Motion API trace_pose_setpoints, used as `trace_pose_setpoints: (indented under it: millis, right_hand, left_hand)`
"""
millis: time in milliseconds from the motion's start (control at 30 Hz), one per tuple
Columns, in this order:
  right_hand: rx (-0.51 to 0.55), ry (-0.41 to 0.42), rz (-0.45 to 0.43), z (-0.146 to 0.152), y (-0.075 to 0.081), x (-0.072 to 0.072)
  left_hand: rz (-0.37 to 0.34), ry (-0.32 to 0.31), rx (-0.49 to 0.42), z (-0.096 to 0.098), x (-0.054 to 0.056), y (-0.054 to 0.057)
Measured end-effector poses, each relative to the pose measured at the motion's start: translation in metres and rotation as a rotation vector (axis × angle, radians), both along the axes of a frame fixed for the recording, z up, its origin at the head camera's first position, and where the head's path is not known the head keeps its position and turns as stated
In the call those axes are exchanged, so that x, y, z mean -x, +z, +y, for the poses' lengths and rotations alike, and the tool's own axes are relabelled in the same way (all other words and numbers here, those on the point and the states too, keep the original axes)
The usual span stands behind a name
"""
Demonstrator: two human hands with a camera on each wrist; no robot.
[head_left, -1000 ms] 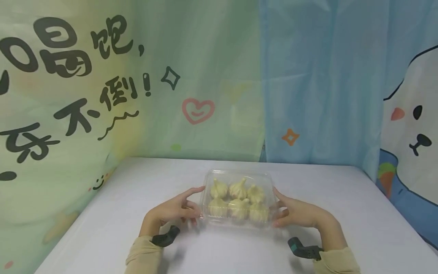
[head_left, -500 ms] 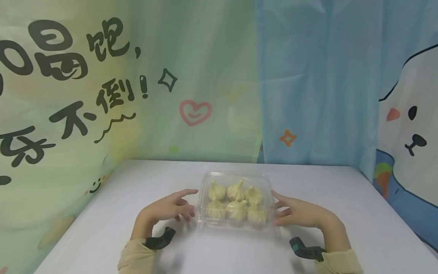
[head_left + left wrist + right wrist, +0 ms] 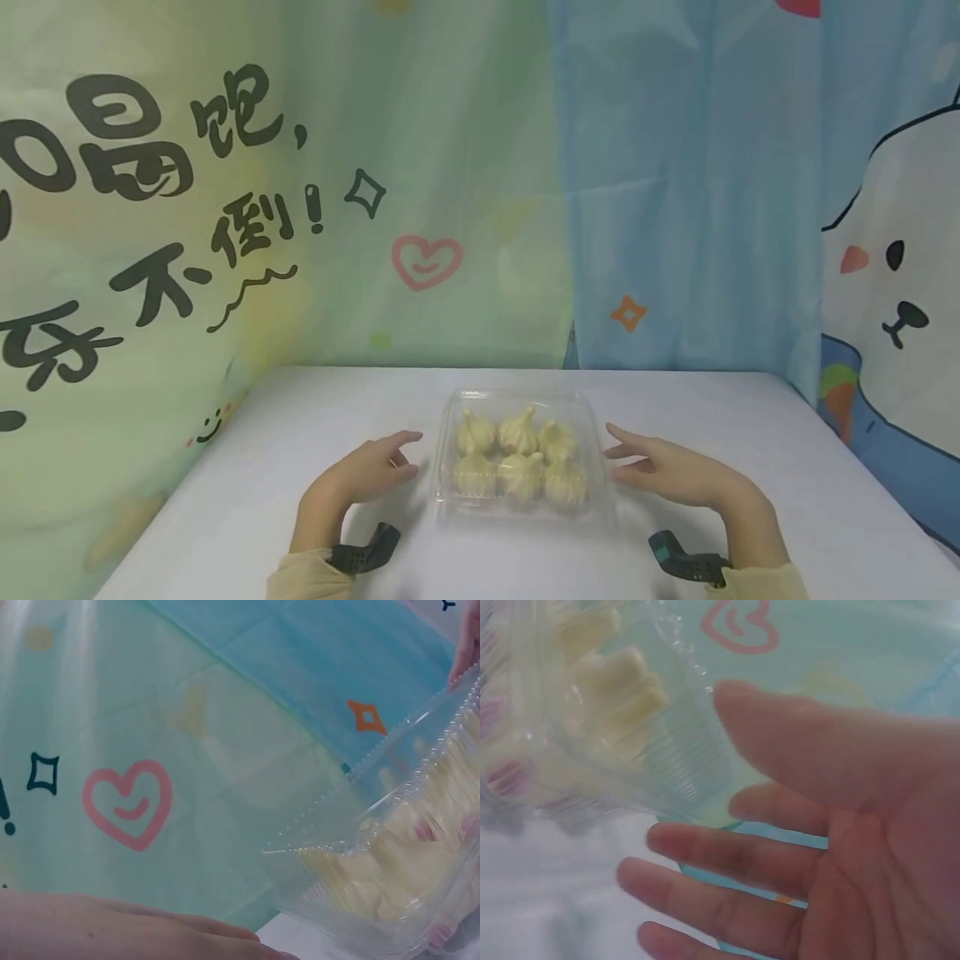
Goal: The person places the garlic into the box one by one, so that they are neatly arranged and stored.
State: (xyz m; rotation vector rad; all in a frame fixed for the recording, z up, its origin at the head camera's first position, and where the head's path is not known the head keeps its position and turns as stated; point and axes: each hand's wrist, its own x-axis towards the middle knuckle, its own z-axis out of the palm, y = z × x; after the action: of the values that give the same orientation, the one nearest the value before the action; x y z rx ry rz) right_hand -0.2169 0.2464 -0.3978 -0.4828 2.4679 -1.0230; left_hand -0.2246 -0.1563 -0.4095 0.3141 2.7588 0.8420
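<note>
A clear plastic clamshell box (image 3: 491,402), lid down, lies on the table with several pale garlic bulbs (image 3: 517,433) inside in two rows. To its left, my left hand (image 3: 363,473) is held a short way off, fingers relaxed and holding nothing. My right hand (image 3: 671,473) hovers close to the box's right side, apart from it, with its fingers spread. The right wrist view shows the bare palm (image 3: 862,877) and extended fingers beside the box wall (image 3: 686,769). In the left wrist view, the back of my left hand (image 3: 142,930) crosses below the box rim (image 3: 330,846).
The white table (image 3: 517,567) reaches back to a green curtain (image 3: 480,150) with a pink heart and a blue curtain (image 3: 697,183). A dark strap-on device (image 3: 367,550) sits at the left wrist, and another such device (image 3: 686,560) at the right.
Both hands have come away from the box's sides, the left hand first, moving left, then the right hand moving right. The box stays on the table, and the head view has tilted slightly.
</note>
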Motion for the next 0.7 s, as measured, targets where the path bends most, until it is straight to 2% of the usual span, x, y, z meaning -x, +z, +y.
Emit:
trace_pose_setpoints:
  millis: [167, 367, 500, 700]
  right_hand:
    - [0.017, -0.011, 0.058, 0.0, -0.011, 0.004]
    - [0.034, -0.054, 0.126, -0.003, -0.027, 0.012]
    - [-0.009, -0.081, 0.231, -0.003, -0.032, 0.015]
    - [-0.096, -0.157, 0.398, 0.001, -0.036, 0.019]
  left_hand:
    - [0.08, -0.008, -0.019, 0.002, -0.002, -0.007]
    - [0.173, 0.037, -0.035, 0.002, -0.004, -0.019]
    - [0.238, 0.081, -0.036, 0.003, 0.003, -0.026]
    - [0.347, 0.148, -0.074, 0.013, 0.021, -0.038]
